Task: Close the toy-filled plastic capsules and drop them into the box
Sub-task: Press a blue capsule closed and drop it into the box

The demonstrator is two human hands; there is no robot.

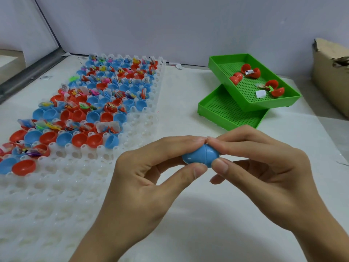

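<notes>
I hold the blue capsule (201, 155) between both hands just above the near bench (188, 224), its long axis lying left to right. My left hand (149, 178) takes the left half, thumb under and forefinger over; my right hand (264, 167) takes the right half the same way. Both grips are clamped on it, fingertips meeting over the seam, which shows as a thin line round the middle (the halves look joined, though I cannot tell whether they have fully snapped).

The move to come turns on where the box (332, 78) lies: far right, well apart from my hands, at the bench's edge, so I judge the right hand the nearer one to carry the capsule over. Only its torn cardboard side shows; its opening is out of sight.

Between, to the right, two green trays (226, 110) sit stacked askew, the upper one holding a few open red halves (251, 71) and paper slips.

To the left, stretching far, the white rack (79, 182) is empty in its near rows; further off it is packed with open red and blue halves (105, 103), many holding small toys.
</notes>
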